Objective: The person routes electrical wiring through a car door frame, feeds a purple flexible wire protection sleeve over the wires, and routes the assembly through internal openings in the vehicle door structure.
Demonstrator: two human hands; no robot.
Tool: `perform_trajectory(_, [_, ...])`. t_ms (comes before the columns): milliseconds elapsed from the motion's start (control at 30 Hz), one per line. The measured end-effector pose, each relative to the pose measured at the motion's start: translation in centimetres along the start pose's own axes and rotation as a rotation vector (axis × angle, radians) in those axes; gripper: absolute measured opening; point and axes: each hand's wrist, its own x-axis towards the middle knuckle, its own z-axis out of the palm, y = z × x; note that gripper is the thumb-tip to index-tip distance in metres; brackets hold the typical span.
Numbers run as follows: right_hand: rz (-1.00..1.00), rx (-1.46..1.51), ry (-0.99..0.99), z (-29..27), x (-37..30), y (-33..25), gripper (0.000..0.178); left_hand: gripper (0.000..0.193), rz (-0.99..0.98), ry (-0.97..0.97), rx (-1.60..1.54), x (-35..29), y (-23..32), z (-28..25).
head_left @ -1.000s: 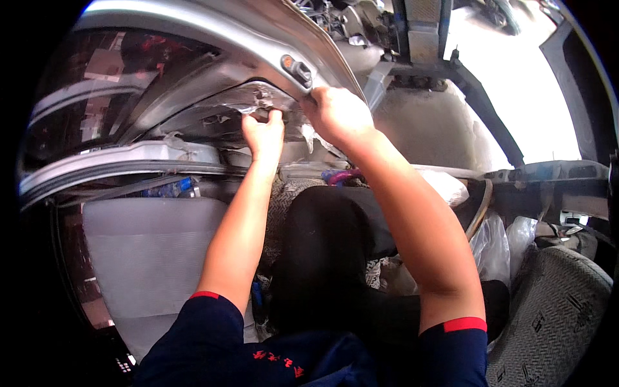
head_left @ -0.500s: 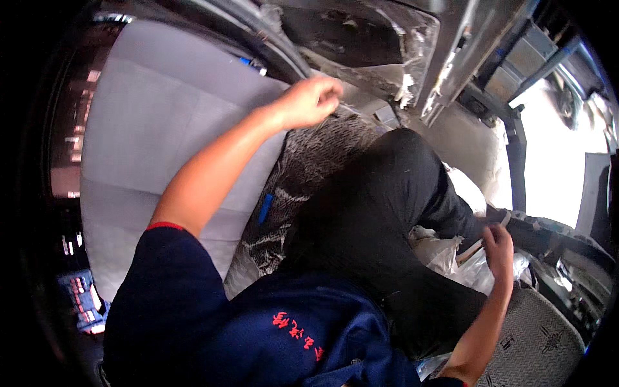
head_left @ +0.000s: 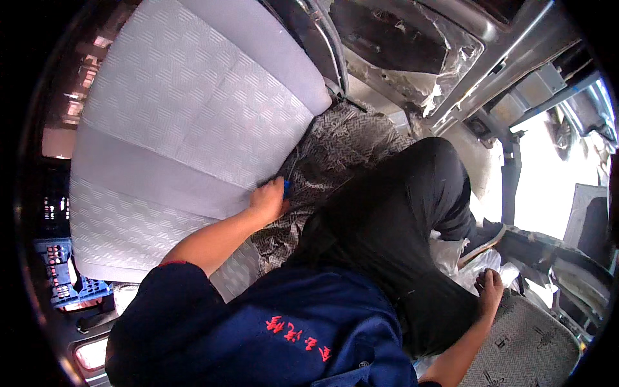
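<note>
The left hand (head_left: 267,201) is curled shut around a small blue tool (head_left: 286,188), pressed against the grey seat (head_left: 187,129) edge just beside it. Further right, the right hand (head_left: 488,288) seems loosely closed, resting on crinkled plastic sheet (head_left: 467,267).

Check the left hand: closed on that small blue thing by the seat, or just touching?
Closed. The left hand curls its fingers around the small blue thing at the grey seat edge; only a blue tip shows.
</note>
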Motion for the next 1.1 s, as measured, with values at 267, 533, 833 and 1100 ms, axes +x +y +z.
perform_trajectory(267, [-0.02,0.046,0.01,-1.5,-1.1,1.5,0.026,0.051,-0.117,-0.022,-0.318,0.9,-1.4,2.6])
perform_trajectory(533, [-0.038,0.055,0.032,-1.1,-0.9,2.3,0.024,0.05,-0.104,0.152,-0.696,-1.4,-2.2,6.0])
perform_trajectory(833, [-0.086,-0.049,0.009,-0.2,-1.4,2.1,0.022,0.034,-0.1,0.095,-0.878,0.7,-2.6,4.5])
perform_trajectory(1100, [-0.087,-0.093,0.039,-0.6,-1.6,2.2,0.022,0.039,0.037,0.227,-0.551,0.0,-0.4,2.2])
